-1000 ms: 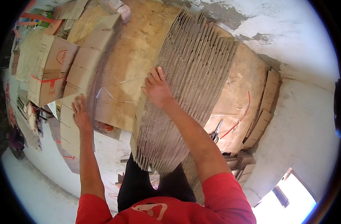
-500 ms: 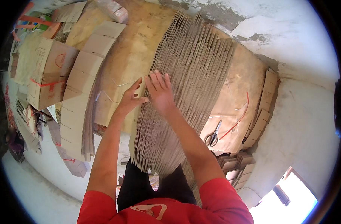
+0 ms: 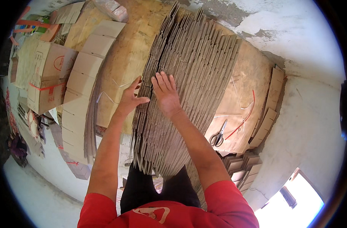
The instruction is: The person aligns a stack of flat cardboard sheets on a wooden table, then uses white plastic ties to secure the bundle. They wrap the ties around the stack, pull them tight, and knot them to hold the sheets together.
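Note:
A long stack of brown cardboard sheets point(image 3: 196, 72) stands on edge across the table in front of me, its many edges facing up. Toward its far left, a dark gap sets a narrow left section apart from the rest. My right hand point(image 3: 167, 93) lies flat on the edges just right of this section, fingers stretched out. My left hand point(image 3: 129, 98) is at the stack's left side, thumb spread over the edges and fingers curving along the outer face. Neither hand is closed round a sheet.
Black-handled scissors point(image 3: 218, 136), a red strap point(image 3: 242, 123) and white ties lie on the wooden table point(image 3: 253, 72) right of the stack. Leftward are a row of flat cardboard point(image 3: 82, 76) and a red-strapped carton point(image 3: 48, 76). A peeling wall point(image 3: 306, 106) borders the right.
The stack's left edge has shifted left, and a gap has opened between its left section and the rest. My left hand has moved slightly left; my right hand stays flat on top.

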`<state>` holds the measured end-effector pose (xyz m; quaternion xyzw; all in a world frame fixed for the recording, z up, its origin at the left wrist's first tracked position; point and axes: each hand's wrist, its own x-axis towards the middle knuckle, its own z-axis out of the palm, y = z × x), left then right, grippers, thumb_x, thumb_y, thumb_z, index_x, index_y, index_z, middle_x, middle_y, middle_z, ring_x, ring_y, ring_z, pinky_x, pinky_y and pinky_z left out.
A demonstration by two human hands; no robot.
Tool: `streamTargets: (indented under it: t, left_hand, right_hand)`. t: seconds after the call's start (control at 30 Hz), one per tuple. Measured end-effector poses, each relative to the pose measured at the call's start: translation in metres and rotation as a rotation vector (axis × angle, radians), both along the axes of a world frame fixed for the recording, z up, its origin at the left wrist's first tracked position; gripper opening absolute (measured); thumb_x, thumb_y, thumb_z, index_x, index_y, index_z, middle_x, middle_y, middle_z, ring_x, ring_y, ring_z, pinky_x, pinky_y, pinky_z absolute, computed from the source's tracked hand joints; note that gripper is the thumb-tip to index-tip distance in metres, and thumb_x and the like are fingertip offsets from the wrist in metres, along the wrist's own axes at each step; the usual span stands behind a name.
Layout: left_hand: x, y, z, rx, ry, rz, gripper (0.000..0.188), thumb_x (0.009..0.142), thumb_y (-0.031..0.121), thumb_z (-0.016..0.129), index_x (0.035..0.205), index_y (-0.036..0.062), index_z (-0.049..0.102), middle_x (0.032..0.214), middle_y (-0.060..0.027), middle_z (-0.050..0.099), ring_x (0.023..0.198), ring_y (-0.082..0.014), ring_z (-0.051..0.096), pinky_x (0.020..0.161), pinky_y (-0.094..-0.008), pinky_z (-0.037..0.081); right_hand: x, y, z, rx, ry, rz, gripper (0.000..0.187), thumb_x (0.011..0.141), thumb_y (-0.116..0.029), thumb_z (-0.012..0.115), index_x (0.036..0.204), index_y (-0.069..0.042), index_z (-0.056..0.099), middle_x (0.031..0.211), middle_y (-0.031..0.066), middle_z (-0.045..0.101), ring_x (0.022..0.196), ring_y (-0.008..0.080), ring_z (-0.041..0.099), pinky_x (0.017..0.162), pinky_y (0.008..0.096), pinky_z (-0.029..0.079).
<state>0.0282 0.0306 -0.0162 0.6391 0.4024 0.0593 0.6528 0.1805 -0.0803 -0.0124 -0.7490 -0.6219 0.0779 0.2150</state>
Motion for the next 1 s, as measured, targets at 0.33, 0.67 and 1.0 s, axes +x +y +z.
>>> streamTargets:
  t: [0.33, 0.67, 1.0]
  left_hand:
    - [0.003, 0.007, 0.006, -0.084, 0.005, 0.026, 0.1, 0.063, 0.005, 0.078, 0.145, 0.0009, 0.021, 0.138, -0.0191, 0.044, 0.127, -0.0265, 0.042, 0.095, -0.0321, 0.044]
    - [0.009, 0.0, 0.027, 0.271, 0.271, 0.039, 0.094, 0.063, -0.003, 0.063, 0.146, 0.0047, 0.019, 0.121, -0.0302, 0.053, 0.103, -0.0352, 0.059, 0.084, -0.0361, 0.047]
    - [0.022, -0.067, 0.052, 0.33, 0.368, -0.132, 0.104, 0.062, 0.017, 0.08, 0.145, 0.0032, 0.019, 0.144, -0.0206, 0.033, 0.134, -0.035, 0.032, 0.109, -0.0391, 0.03]
  right_hand:
    - [0.002, 0.001, 0.001, 0.012, 0.001, 0.004, 0.057, 0.076, 0.001, 0.055, 0.132, 0.0, 0.044, 0.14, 0.0154, 0.041, 0.135, 0.0292, 0.031, 0.115, 0.0459, 0.019]
    - [0.002, 0.002, 0.004, -0.001, 0.033, -0.002, 0.058, 0.078, 0.0, 0.058, 0.134, 0.0, 0.041, 0.134, 0.0164, 0.046, 0.13, 0.0307, 0.038, 0.112, 0.0462, 0.025]
    - [0.003, 0.001, -0.001, 0.127, 0.216, -0.048, 0.057, 0.083, -0.006, 0.059, 0.136, 0.001, 0.037, 0.133, 0.0194, 0.045, 0.129, 0.0352, 0.038, 0.11, 0.0471, 0.027]
